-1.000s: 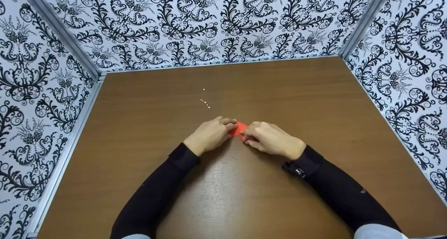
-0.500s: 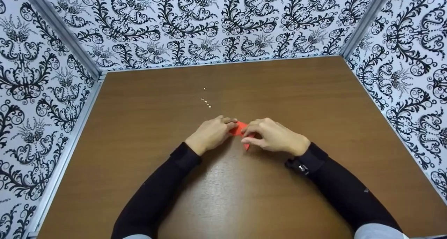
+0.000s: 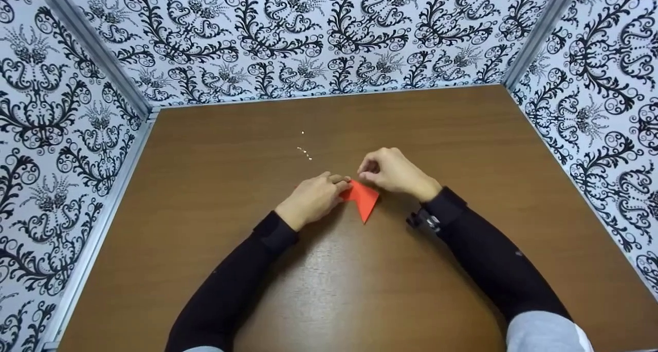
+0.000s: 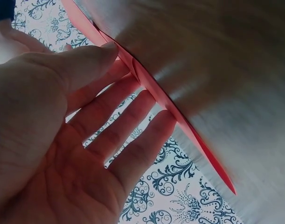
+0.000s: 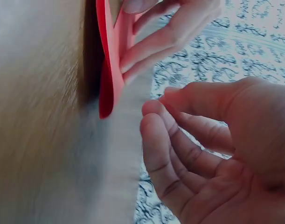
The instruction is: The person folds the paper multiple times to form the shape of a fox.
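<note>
A folded sheet of red paper (image 3: 366,200) lies on the wooden table, a pointed flap angled toward the person. My left hand (image 3: 314,198) rests on its left part and hides much of it. In the left wrist view, nearly straight fingers (image 4: 144,112) touch the red paper (image 4: 156,88), the thumb close to its edge. Beyond the paper's right part, my right hand (image 3: 393,172) is raised and apart from it. Its fingers are loosely bent, the thumb near the fingertips, and nothing shows between them in the right wrist view.
The brown tabletop (image 3: 231,146) is bordered by patterned walls (image 3: 308,43) at the back and both sides. Small bright specks (image 3: 306,153) show on the table beyond the left hand. Metal frame bars (image 3: 532,38) stand at the back corners.
My right hand has let go of the red paper and moved up and away toward the back, uncovering the pointed flap. The left hand stays almost in place on the paper.
</note>
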{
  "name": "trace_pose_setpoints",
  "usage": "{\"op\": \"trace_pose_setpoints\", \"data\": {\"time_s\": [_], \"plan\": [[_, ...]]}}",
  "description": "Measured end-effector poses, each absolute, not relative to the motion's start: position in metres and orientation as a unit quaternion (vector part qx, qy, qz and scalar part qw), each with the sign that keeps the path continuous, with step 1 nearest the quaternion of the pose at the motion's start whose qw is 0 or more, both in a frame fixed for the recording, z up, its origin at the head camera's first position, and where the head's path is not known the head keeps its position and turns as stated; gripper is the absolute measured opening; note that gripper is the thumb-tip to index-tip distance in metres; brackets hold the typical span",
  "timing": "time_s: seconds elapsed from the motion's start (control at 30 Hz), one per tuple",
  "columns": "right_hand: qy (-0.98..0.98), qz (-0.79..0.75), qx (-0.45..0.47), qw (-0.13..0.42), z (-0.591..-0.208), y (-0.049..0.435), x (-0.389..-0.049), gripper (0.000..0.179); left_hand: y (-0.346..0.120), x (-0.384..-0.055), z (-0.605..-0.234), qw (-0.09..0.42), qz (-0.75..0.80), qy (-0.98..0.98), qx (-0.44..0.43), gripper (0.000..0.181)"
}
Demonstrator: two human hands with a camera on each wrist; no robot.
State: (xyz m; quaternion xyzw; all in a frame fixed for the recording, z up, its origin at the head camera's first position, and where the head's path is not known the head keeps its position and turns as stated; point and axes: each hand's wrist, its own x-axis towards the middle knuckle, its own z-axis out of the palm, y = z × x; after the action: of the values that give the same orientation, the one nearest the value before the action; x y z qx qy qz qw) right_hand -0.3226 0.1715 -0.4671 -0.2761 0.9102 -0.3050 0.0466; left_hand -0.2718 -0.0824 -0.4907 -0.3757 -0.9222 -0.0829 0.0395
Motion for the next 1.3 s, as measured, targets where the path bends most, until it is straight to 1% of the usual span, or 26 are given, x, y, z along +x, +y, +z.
{"op": "trace_pose_setpoints", "data": {"time_s": [0.1,0.27,0.73,0.97,1.3], "plan": [[0.915,-0.286,-0.276,0.074,-0.471,0.162,-0.333,0.006,-0.082,-0.272,-0.491,0.040,-0.081,-0.923,-0.374,0.036],[0.919,-0.258,-0.284,0.094,-0.477,0.153,-0.344,0.005,-0.081,-0.273,-0.491,0.036,-0.089,-0.923,-0.372,0.034],[0.928,-0.255,-0.244,0.118,-0.475,0.146,-0.351,0.006,-0.081,-0.273,-0.492,0.029,-0.086,-0.924,-0.371,0.036],[0.932,-0.247,-0.237,0.120,-0.471,0.144,-0.352,0.005,-0.080,-0.273,-0.492,0.017,-0.090,-0.927,-0.364,0.040],[0.938,-0.235,-0.226,0.122,-0.472,0.142,-0.353,0.004,-0.080,-0.272,-0.492,0.024,-0.104,-0.924,-0.367,0.038]]}}
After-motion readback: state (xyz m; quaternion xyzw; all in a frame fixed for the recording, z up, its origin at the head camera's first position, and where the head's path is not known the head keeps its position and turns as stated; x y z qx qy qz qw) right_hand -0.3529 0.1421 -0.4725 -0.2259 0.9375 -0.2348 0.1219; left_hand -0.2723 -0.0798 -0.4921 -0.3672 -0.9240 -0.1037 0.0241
